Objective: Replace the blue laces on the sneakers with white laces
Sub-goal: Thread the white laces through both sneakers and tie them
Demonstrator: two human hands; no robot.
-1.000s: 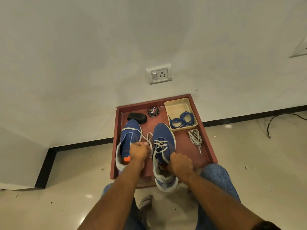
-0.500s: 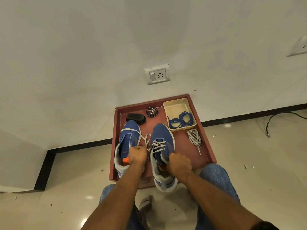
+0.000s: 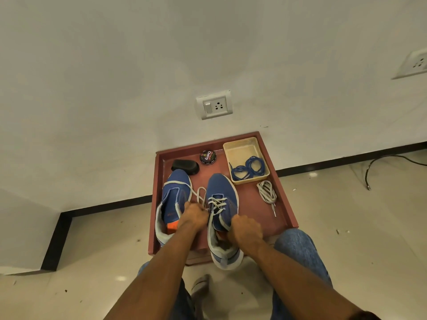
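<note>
Two blue sneakers stand side by side on a red tray [image 3: 285, 205]. The right sneaker [image 3: 220, 188] carries a white lace [image 3: 216, 203] crossed through its upper eyelets. A loose loop of that lace lies between the shoes. My left hand [image 3: 193, 214] pinches the lace at the right sneaker's left side. My right hand [image 3: 246, 229] grips the same sneaker at its collar on the right; what its fingers hold is hidden. The left sneaker [image 3: 172, 194] has no lace. Blue laces [image 3: 248, 168] lie coiled in a beige basket [image 3: 240, 146]. A bundled white lace [image 3: 266, 192] lies on the tray at the right.
A tin of shoe polish [image 3: 208, 157] and a black brush [image 3: 184, 166] sit at the tray's far edge, against the wall. A wall socket [image 3: 213, 105] is above. A black cable [image 3: 390, 159] runs over the floor at the right. My knees in jeans frame the tray's near edge.
My left hand has drawn slightly down and right toward the right sneaker, keeping its hold on the lace. The right hand stays at the collar.
</note>
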